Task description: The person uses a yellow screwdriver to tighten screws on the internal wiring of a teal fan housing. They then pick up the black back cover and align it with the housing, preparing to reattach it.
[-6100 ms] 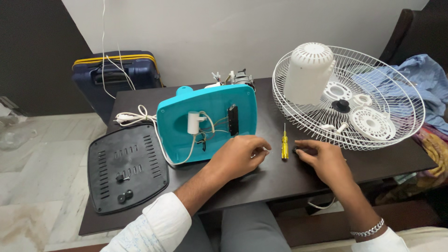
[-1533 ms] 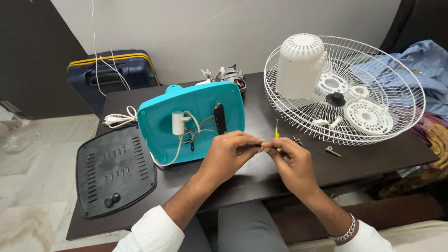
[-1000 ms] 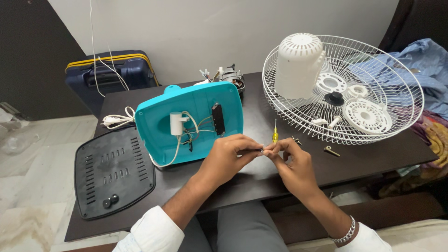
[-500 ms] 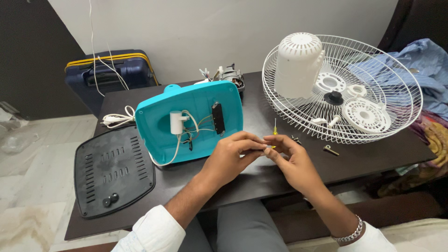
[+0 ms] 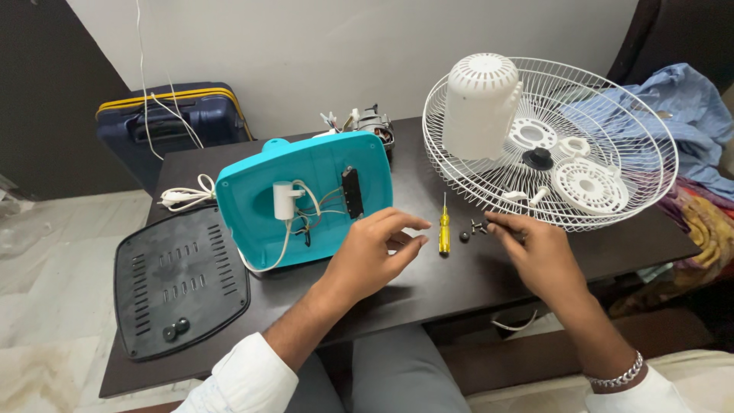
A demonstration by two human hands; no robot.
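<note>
A small yellow-handled screwdriver [image 5: 443, 231] lies on the dark table [image 5: 459, 283] between my hands. My left hand [image 5: 373, 255] hovers just left of it, fingers loosely curled and apart, holding nothing. My right hand [image 5: 534, 249] rests to the right, its fingertips touching a few small dark screws [image 5: 472, 229] on the table. Left of my left hand stands the turquoise fan base [image 5: 306, 200], open side up, showing a white capacitor, wires and a black switch block.
A black base cover [image 5: 177, 279] lies at the table's left front. A white wire fan guard [image 5: 550, 141] holds a white motor cover and plastic parts at back right. A motor [image 5: 370, 122] sits behind the base. A navy suitcase [image 5: 172, 130] and cloth pile [image 5: 688, 122] flank the table.
Both hands held the screwdriver together in the air; now it lies on the table. My left hand has drawn back left and my right hand has moved right onto the screws.
</note>
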